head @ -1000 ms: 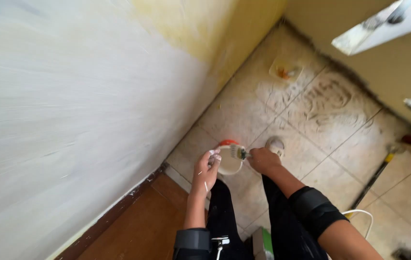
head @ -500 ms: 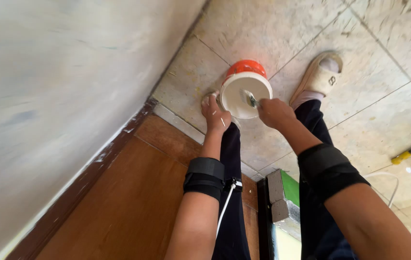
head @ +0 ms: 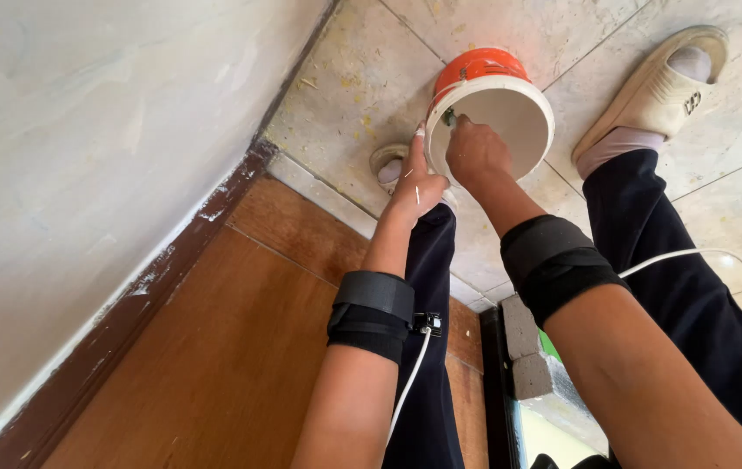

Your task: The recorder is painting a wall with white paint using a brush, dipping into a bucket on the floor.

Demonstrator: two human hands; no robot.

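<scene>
A dusty tiled floor [head: 371,78] is met by a pale wall [head: 84,156]. An orange bucket [head: 493,95], white inside, is gripped at its rim by the left hand [head: 414,187]; a tool is clasped inside it by the right hand [head: 475,156].

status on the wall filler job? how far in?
Done: the wall looks coated pale and smooth down to the wood trim. In hand: right hand reaches into the orange bucket of white filler with a tool; left hand is at its rim. Left: can't tell; little of the wall shows.
</scene>
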